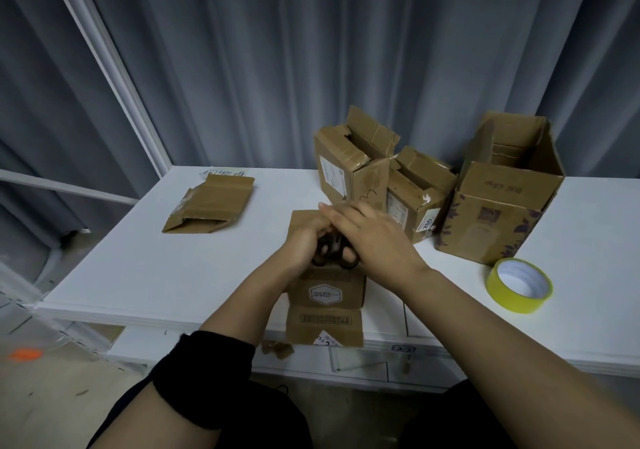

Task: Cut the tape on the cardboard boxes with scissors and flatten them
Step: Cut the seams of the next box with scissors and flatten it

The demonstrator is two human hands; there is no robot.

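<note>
A flattened cardboard box (325, 304) lies at the table's front edge and hangs over it a little. Above its far half, both hands meet around black scissors (334, 252); only the handle loops show. My left hand (304, 244) is closed around the scissors from the left. My right hand (370, 237) lies over them from the right, fingers stretched out. Another flattened box (211, 206) lies at the back left. Three standing boxes with open tops are at the back right: one (349, 168), a smaller one (415, 199) and a tall one (502, 192).
A roll of yellow tape (518, 285) lies on the white table (156, 268) at the right front. Grey curtains hang behind the table. Small cardboard scraps (277, 348) lie on the lower shelf under the table edge.
</note>
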